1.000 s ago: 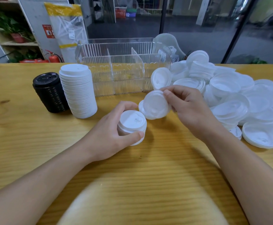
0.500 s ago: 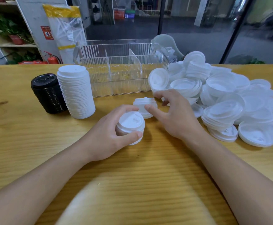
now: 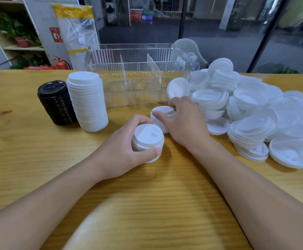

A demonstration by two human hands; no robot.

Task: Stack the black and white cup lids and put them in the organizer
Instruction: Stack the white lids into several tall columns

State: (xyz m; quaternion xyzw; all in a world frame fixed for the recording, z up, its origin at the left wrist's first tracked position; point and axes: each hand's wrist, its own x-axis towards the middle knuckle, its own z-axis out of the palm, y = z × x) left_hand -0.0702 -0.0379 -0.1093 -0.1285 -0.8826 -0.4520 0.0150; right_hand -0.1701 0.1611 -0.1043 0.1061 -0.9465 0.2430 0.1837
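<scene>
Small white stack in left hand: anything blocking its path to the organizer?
Partly. The right hand and the lids it grips sit between the small white stack in the left hand and the organizer; its compartments look empty.
</scene>
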